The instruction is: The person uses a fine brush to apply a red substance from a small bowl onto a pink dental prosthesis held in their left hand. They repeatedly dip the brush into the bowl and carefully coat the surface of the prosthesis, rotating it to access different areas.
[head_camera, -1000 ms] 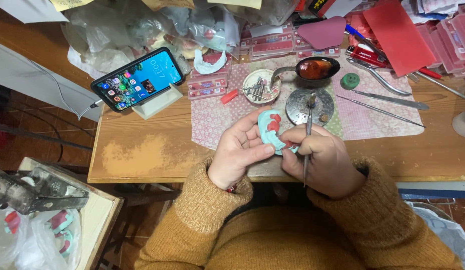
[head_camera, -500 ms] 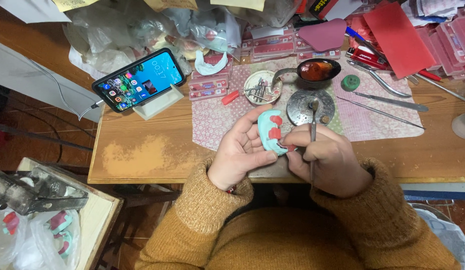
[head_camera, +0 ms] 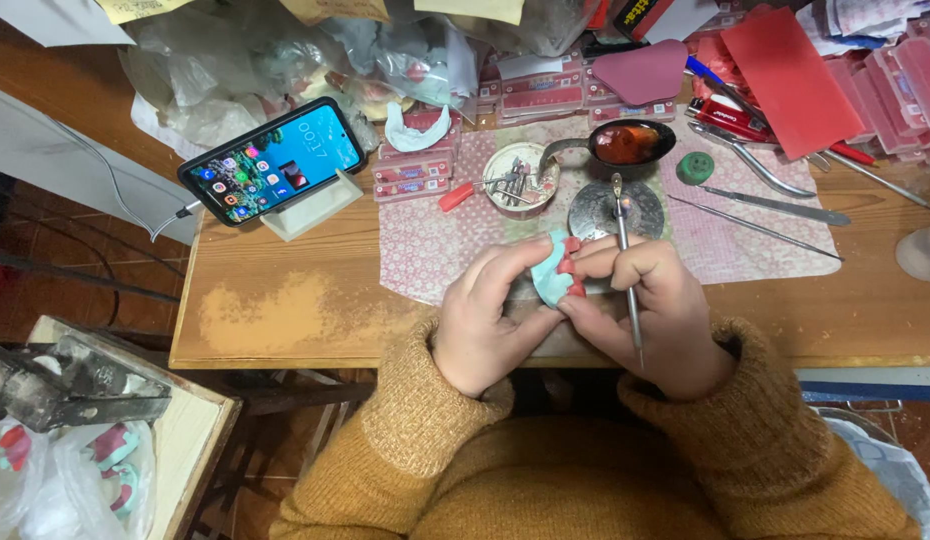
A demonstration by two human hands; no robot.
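Note:
A small teal cast with red wax on it point(head_camera: 557, 272) is pinched between both hands over the front of the wooden table point(head_camera: 285, 310). My left hand point(head_camera: 490, 320) cups it from the left, thumb and forefinger around it. My right hand point(head_camera: 645, 305) presses the red part with thumb and finger and also holds a thin metal tool point(head_camera: 627, 270) upright between the fingers, tip toward a round metal lid point(head_camera: 605, 208). Mustard sweater sleeves cover both wrists.
On a patterned cloth point(head_camera: 435, 240) lie a tin of small tools point(head_camera: 518, 180), a spoon with red wax point(head_camera: 625, 142), a green cap point(head_camera: 695, 167) and long metal instruments point(head_camera: 765, 190). A phone on a stand point(head_camera: 275, 160) is at left. Plastic bags and pink boxes crowd the back.
The metal tool has swung from pointing down past my right hand to standing upright. Both hands with the cast have shifted slightly up the table.

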